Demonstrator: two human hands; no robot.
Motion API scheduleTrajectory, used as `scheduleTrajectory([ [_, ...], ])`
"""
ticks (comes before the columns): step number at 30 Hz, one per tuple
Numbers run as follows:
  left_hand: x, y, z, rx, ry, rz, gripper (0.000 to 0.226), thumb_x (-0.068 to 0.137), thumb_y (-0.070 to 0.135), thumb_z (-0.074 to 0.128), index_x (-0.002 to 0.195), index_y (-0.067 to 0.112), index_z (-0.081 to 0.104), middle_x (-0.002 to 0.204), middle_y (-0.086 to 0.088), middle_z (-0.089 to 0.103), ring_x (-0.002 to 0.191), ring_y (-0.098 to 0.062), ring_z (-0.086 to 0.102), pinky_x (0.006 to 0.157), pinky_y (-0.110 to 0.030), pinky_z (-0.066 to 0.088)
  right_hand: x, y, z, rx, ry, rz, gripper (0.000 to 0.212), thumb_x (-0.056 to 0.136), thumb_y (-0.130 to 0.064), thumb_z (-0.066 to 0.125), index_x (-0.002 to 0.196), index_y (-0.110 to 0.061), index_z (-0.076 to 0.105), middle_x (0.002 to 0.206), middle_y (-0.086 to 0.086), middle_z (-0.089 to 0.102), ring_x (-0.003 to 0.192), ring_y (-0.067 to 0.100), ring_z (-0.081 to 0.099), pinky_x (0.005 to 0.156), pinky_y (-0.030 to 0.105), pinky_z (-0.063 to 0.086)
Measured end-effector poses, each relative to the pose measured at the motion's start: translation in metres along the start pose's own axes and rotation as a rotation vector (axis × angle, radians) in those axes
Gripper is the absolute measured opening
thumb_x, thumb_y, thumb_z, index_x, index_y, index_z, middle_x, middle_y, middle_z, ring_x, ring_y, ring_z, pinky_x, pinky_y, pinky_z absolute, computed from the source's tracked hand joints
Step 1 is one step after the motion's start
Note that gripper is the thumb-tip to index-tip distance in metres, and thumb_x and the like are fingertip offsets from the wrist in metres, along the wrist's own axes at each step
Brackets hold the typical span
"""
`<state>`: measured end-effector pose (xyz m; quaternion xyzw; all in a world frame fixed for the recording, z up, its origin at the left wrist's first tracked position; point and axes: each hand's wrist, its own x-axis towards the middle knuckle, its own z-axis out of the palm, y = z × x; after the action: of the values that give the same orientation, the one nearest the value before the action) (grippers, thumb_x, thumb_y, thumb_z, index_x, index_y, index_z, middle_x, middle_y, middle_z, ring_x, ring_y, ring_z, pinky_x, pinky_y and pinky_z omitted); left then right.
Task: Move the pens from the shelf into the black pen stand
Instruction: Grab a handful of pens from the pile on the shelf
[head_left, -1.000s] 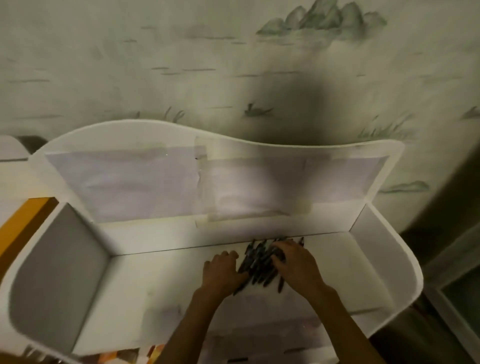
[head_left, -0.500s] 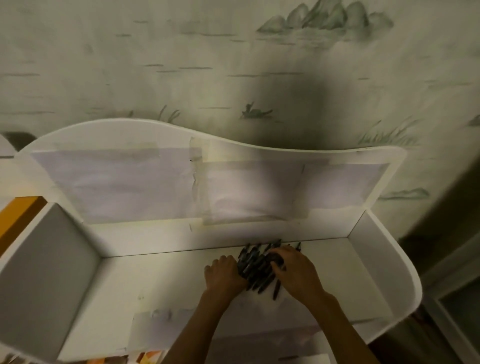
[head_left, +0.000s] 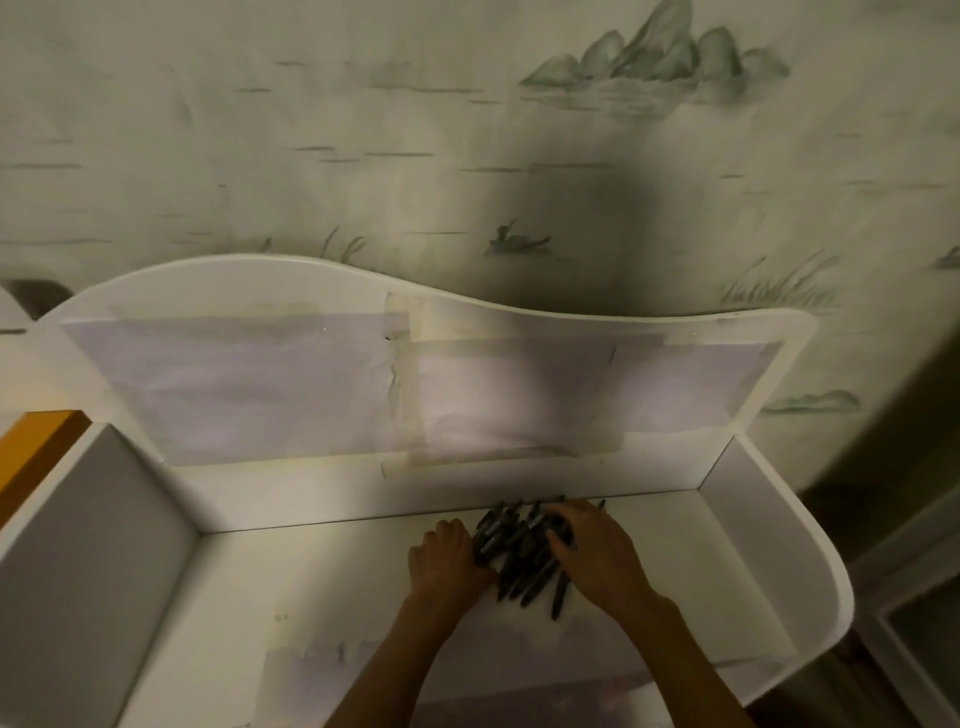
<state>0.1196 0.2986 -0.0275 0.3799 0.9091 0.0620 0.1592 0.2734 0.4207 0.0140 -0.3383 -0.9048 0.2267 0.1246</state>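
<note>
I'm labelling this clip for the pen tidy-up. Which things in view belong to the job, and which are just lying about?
Job: pile of dark pens; white shelf; left hand; right hand. The pen stand is not in view.

Lying about: taped paper sheets; orange board; painted wall.

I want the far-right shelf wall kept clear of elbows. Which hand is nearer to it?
Right. The right hand lies over the pens, toward that shelf wall; the left hand sits on the pens' other side.
</note>
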Motion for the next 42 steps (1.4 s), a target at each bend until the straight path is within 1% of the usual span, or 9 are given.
scheduleTrajectory([
  [3,0.004,-0.011,0.005,0.049,0.058,-0.006,0.044,0.094,0.038,0.049,0.131,0.015,0.044,0.125,-0.005,0.055,0.111,-0.024,0.054,0.09,-0.036,0.047,0.003,-0.003,0.001,0.0,0.004,-0.008,0.029,0.098,-0.029,0.054,0.126,-0.022,0.061,0.124,-0.001,0.06,0.107,0.015,0.058,0.082,0.014,0.034],
  [10,0.019,-0.007,0.004,0.195,0.002,0.031,0.061,0.094,0.034,0.05,0.147,0.009,0.031,0.145,-0.013,0.041,0.132,-0.03,0.04,0.108,-0.044,0.034,0.007,-0.015,0.006,0.007,0.002,-0.028,0.032,0.098,-0.027,0.055,0.129,-0.021,0.06,0.126,-0.001,0.06,0.11,0.014,0.058,0.085,0.014,0.036],
  [17,0.026,-0.008,0.004,0.208,-0.065,0.05,0.044,0.099,0.03,0.045,0.137,0.009,0.044,0.135,-0.011,0.05,0.122,-0.027,0.051,0.098,-0.039,0.04,0.008,-0.016,0.003,-0.005,-0.001,-0.021,0.034,0.099,-0.031,0.052,0.131,-0.021,0.058,0.127,-0.002,0.057,0.11,0.014,0.057,0.086,0.018,0.04],
  [22,0.022,-0.019,0.002,0.117,0.007,0.051,0.033,0.097,0.026,0.044,0.128,0.015,0.048,0.127,-0.005,0.059,0.113,-0.024,0.058,0.091,-0.033,0.042,0.01,-0.017,0.006,0.022,0.005,-0.041,0.031,0.099,-0.029,0.053,0.127,-0.021,0.06,0.122,-0.002,0.059,0.105,0.012,0.058,0.084,0.02,0.043],
  [27,0.017,-0.033,-0.002,-0.087,0.048,0.028,0.043,0.095,0.028,0.046,0.137,0.019,0.046,0.123,-0.006,0.062,0.109,-0.025,0.061,0.086,-0.031,0.048,0.013,-0.024,0.013,0.05,0.004,-0.056,0.026,0.097,-0.028,0.054,0.123,-0.026,0.062,0.114,-0.004,0.061,0.098,0.012,0.058,0.086,0.03,0.049],
  [32,0.008,-0.053,-0.004,-0.363,0.099,-0.027,0.026,0.075,0.034,0.052,0.099,0.025,0.058,0.089,0.004,0.064,0.08,-0.019,0.06,0.068,-0.028,0.05,0.016,-0.028,0.02,0.039,0.004,-0.084,0.026,0.098,-0.031,0.053,0.122,-0.025,0.062,0.114,-0.005,0.06,0.096,0.012,0.058,0.082,0.027,0.048],
  [34,0.006,-0.061,-0.001,-0.517,0.141,-0.06,0.032,0.068,0.037,0.052,0.096,0.027,0.061,0.081,0.007,0.064,0.074,-0.016,0.061,0.063,-0.027,0.05,0.018,-0.03,0.022,0.028,0.001,-0.092,0.026,0.098,-0.032,0.053,0.122,-0.025,0.062,0.116,-0.005,0.06,0.096,0.011,0.057,0.083,0.026,0.047],
  [38,0.002,-0.068,-0.002,-0.887,0.274,-0.102,0.027,0.077,0.017,0.073,0.103,0.022,0.067,0.082,0.006,0.066,0.072,-0.01,0.062,0.061,-0.023,0.048,0.021,-0.034,0.024,0.016,-0.001,-0.101,0.028,0.098,-0.033,0.053,0.123,-0.024,0.062,0.12,-0.006,0.059,0.096,0.008,0.056,0.08,0.021,0.042],
  [42,0.001,-0.068,-0.014,-1.188,0.373,-0.114,0.009,0.086,0.018,0.075,0.082,0.022,0.068,0.073,0.0,0.067,0.07,-0.019,0.061,0.057,-0.019,0.045,0.023,-0.037,0.028,0.016,0.004,-0.136,0.029,0.099,-0.032,0.052,0.126,-0.022,0.061,0.122,-0.006,0.059,0.093,0.0,0.049,0.074,0.014,0.034],
])
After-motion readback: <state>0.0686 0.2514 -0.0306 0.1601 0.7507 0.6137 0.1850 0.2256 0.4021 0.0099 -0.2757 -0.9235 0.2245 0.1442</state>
